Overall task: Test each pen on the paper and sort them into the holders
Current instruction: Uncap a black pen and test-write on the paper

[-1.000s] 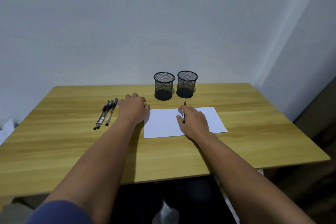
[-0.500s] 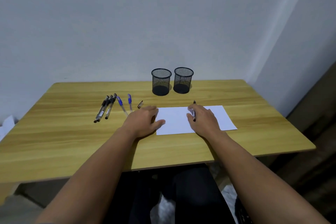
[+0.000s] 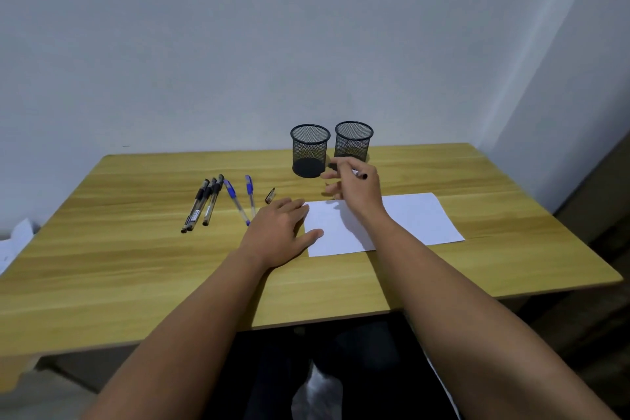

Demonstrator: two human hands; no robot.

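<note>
A white sheet of paper [image 3: 419,222] lies on the wooden table [image 3: 136,259]. My right hand [image 3: 358,191] is raised above the paper's far edge and holds a black pen [image 3: 359,174] crosswise, just in front of the two black mesh holders [image 3: 310,150] [image 3: 353,141]. My left hand [image 3: 279,232] rests flat on the table with its fingers apart, thumb on the paper's left edge. Left of it lie three black pens [image 3: 203,203], two blue pens [image 3: 238,203] and a loose black pen cap [image 3: 270,195].
Both holders stand side by side near the table's far edge and look empty. A white wall rises behind the table. Some white paper [image 3: 13,242] shows past the table's left edge. The table's right edge runs close to a dark cabinet.
My right hand has lifted off the paper with the pen and moved up towards the holders. My left hand has stayed beside the paper's left edge.
</note>
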